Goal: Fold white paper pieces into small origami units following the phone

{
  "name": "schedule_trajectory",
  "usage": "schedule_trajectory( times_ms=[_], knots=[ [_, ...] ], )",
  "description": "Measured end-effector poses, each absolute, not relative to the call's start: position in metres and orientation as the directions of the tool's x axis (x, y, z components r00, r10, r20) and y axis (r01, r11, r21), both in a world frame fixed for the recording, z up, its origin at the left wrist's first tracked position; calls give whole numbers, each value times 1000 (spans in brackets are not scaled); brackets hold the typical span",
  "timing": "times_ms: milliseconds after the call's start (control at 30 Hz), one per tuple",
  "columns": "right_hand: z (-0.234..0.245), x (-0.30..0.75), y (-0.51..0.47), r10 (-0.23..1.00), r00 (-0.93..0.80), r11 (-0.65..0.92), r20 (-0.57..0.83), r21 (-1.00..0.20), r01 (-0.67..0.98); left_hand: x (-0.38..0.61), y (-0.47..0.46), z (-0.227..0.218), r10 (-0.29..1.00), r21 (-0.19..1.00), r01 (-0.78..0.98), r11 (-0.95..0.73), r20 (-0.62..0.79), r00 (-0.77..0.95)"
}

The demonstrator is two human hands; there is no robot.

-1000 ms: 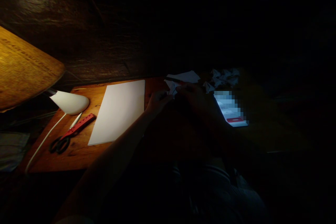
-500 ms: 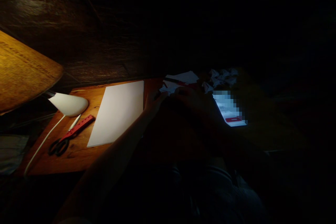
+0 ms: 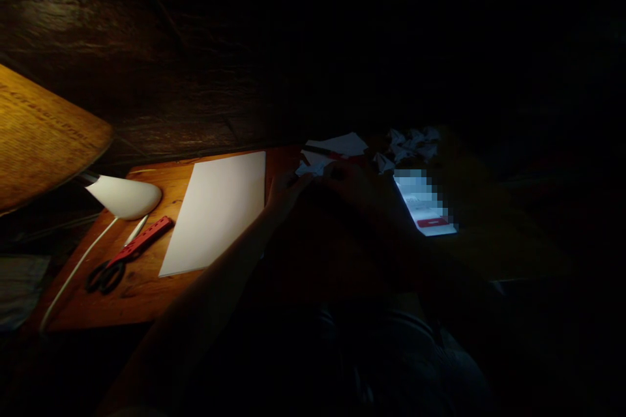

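Observation:
Deep shadow covers both hands at the middle of the wooden table. My left hand [image 3: 287,189] is closed on a small piece of folded white paper [image 3: 312,169], gripping its left side. At the paper's right side is my right hand [image 3: 346,182], its fingers bent in and closed on the same piece. The fingertips are mostly lost in the dark. Just beyond lie white paper sheets [image 3: 345,143] with a dark and red long thing [image 3: 325,152] across them. Several folded paper pieces [image 3: 413,144] sit to the right of the hands.
A lit phone [image 3: 424,203] lies right of my hands. On the left are a stack of white paper [image 3: 215,212], scissors [image 3: 105,275] in a red sheath, a white pen [image 3: 135,230], and a lamp with a white base [image 3: 130,197] and cord [image 3: 75,270]. A dark wall [image 3: 186,104] stands behind.
The view has shifted slightly, so the table things appear a little further left. Both hands stay on the folded paper, with hardly any visible movement.

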State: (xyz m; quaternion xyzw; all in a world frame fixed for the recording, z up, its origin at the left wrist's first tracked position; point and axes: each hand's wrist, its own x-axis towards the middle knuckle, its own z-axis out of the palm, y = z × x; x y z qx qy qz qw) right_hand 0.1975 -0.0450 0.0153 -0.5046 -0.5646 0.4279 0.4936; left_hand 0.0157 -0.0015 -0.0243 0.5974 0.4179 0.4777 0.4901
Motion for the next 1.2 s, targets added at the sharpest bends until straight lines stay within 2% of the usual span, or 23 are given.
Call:
schedule_trajectory(
  times_ms=[200, 433, 767, 1100, 1200],
  knots=[
    [17, 198, -46, 994, -13, 105, 104, -982, 157, 17, -1, -23, 962, 978, 23, -208, 200, 187],
    [11, 197, -46, 995, -14, 97, 96, -982, 163, 17, -2, -19, 957, 963, 99, -252, 233, 170],
    [13, 198, -45, 998, -34, 65, 59, -977, 205, 18, -3, -19, 954, 970, 15, -242, 235, 185],
    [12, 196, -43, 998, -30, 52, 51, -997, 58, 19, -3, -21, 967, 982, -131, -134, 159, 200],
    [12, 196, -44, 997, -44, 65, 64, -998, 18, 19, -2, -22, 973, 986, -110, -124, 143, 184]
  ],
)
